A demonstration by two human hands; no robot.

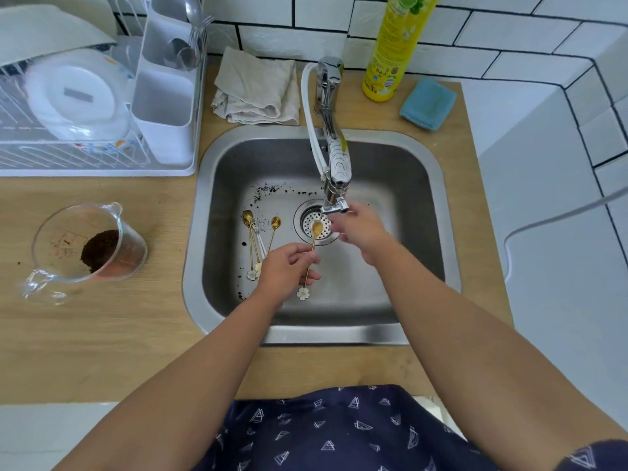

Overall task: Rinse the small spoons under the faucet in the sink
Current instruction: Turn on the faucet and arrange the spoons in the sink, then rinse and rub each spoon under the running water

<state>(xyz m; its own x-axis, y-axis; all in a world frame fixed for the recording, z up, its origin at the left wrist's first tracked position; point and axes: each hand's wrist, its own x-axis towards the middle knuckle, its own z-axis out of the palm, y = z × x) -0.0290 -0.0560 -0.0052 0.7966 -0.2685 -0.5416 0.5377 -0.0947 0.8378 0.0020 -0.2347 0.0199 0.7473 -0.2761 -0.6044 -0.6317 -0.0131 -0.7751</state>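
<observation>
My left hand [289, 266] pinches the thin handle of a small gold spoon [316, 228] with a white flower charm at its end. The spoon's bowl sits under the faucet spout [334, 207], over the drain strainer [314, 232]. My right hand [360, 229] is beside the bowl, just right of the spout, its fingers reaching toward the spoon; whether they touch it I cannot tell. Several more gold spoons [253, 232] lie on the bottom of the sink [390, 198] to the left, with dark grounds scattered around them.
A glass measuring jug [88, 243] with coffee grounds stands on the wooden counter at the left. A dish rack [85, 107] with a cutlery holder is at the back left. Behind the sink lie a beige cloth [258, 86], a yellow bottle [397, 45] and a blue sponge [428, 103].
</observation>
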